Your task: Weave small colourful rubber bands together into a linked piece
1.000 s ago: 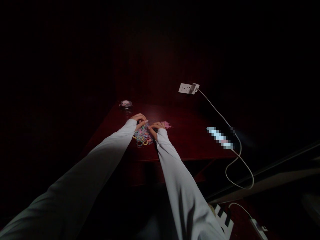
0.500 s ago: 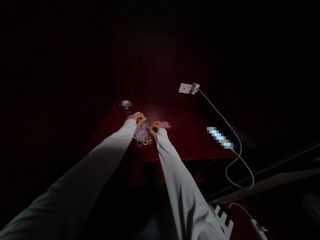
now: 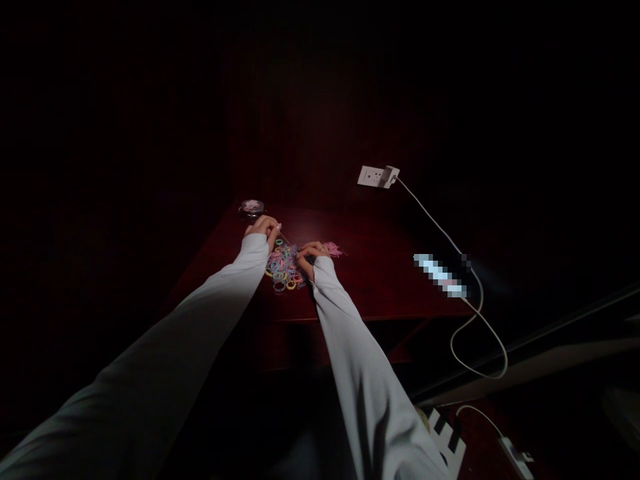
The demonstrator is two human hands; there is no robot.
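Note:
Many small coloured hair ties lie in a loose pile on the dark red table. At the pile's far left edge, my left hand is closed in a pinch. From its fingertips a thin pinkish strand, looking like a stretched hair tie, slants down towards my right hand. That hand is closed too, its fingers curled at the pile's right side where the strand leads; its fingertips are partly hidden. Just beyond its knuckles sits a smaller heap of pink hair ties.
A round clear container with pinkish contents stands at the table's back left. On the right lies a blurred-out phone-like object, its white cable running to a wall socket. A white power strip is low at the right.
My left hand has moved up and left, away from the right hand, and a thin strand now shows stretched between them. My right hand has hardly moved.

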